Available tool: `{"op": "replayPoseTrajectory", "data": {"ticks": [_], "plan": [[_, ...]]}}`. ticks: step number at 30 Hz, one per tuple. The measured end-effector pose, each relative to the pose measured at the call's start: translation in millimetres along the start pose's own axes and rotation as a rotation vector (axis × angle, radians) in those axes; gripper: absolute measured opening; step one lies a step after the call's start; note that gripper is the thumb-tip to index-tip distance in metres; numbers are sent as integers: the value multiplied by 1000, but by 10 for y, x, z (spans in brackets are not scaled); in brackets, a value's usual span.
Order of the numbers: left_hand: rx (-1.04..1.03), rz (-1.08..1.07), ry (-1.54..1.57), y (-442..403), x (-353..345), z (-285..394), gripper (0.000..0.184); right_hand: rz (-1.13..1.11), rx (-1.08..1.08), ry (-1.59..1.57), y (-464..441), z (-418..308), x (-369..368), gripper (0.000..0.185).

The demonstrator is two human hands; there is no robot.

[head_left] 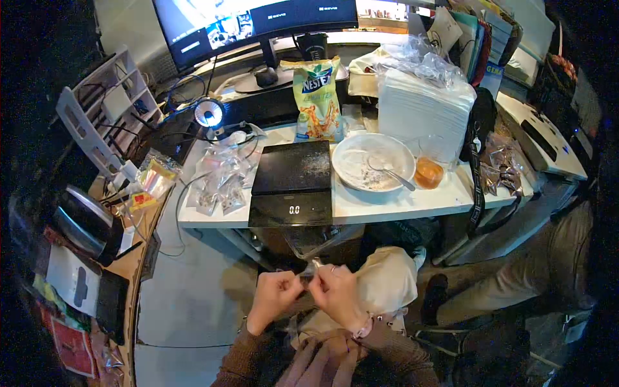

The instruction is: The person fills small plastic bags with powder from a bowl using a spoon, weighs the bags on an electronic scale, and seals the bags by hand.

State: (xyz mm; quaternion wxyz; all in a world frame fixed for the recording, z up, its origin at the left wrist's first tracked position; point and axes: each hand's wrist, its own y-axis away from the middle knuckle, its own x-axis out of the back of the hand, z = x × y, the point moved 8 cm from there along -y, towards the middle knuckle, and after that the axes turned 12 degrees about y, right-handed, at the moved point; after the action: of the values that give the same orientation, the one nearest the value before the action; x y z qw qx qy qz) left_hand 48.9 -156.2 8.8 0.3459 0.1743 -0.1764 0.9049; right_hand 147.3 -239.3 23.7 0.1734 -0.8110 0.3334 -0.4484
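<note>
A small clear plastic zip bag (311, 269) hangs over my lap, pinched at its top between my hands. My left hand (276, 298) has its fingers curled on one side of the bag, and my right hand (338, 297) grips the other side. What the bag contains is hard to make out; its lower part looks dark. Ahead of my hands, a black digital scale (287, 169) reads 0.0 on the white table (419, 205). Several filled small bags (222, 177) lie left of the scale. To its right a white bowl (351, 151) holds powder and a spoon (394, 177).
A lemon tea bag (319, 106) stands behind the scale. Beside the bowl is a cup (430, 169) with orange-brown contents, near stacked white containers (422, 109). A kettle (84, 219) sits at left. Another person's leg (493, 300) extends in from the right.
</note>
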Motion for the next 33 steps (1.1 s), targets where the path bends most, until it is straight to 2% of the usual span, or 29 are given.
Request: {"op": "replayPoseTrajectory", "data": {"ticks": [5,8,12,17,20,21,24,29,32,33], "plan": [[25,102,-38,90,76,-144,19,-141,75,44,-18,15,-247,15],[27,210,118,81,125,-77,17,-319,249,-107,8,-138,-403,16],[-88,69,60,68,222,-166,14,-407,204,-19,-82,-142,-360,13],[18,19,15,29,214,-281,21,-391,139,107,-92,-180,-341,14],[41,217,-151,39,303,-242,17,-86,378,-337,-8,-393,-97,16],[41,214,-146,42,274,-231,17,-88,377,-332,43,-377,-113,16],[142,190,-130,51,213,-277,20,-289,142,-351,153,-186,-342,16],[147,130,-84,25,177,-429,18,-477,302,-439,225,-302,-404,22],[122,-15,-128,-6,67,-493,18,-586,217,-127,336,-141,-648,25],[120,-14,-130,-6,100,-466,18,-583,219,-128,326,-144,-628,25]]}}
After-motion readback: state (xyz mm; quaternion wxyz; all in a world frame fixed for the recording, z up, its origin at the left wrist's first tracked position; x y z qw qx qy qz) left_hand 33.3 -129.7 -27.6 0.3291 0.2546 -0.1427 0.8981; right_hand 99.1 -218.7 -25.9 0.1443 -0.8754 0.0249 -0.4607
